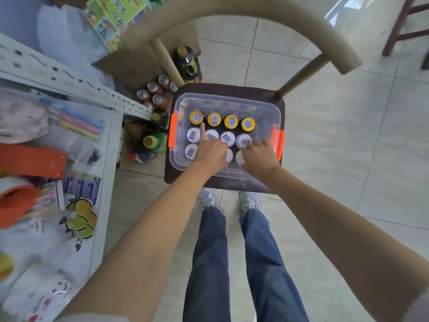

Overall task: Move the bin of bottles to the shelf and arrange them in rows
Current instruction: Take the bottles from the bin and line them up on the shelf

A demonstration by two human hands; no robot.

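A clear plastic bin (267, 108) with orange latches stands on a chair's dark seat (282, 105). Inside stand a far row of yellow-capped bottles (214, 119) and two nearer rows of white-capped bottles (193, 135). My left hand (212, 152) is down in the bin over the middle white caps. Its index finger points straight toward the far-left yellow cap, and its other fingers curl under and are hidden. My right hand (257, 156) reaches into the bin's right side, fingers curled down over a white-capped bottle (242, 139).
A white metal shelf (109, 145) on the left holds bagged goods, markers and an orange item. On the floor between shelf and chair stand several cans (153, 94) and bottles (154, 141). A cardboard box (137, 59) sits behind them. The chair's curved backrest (255, 10) arcs over the bin.
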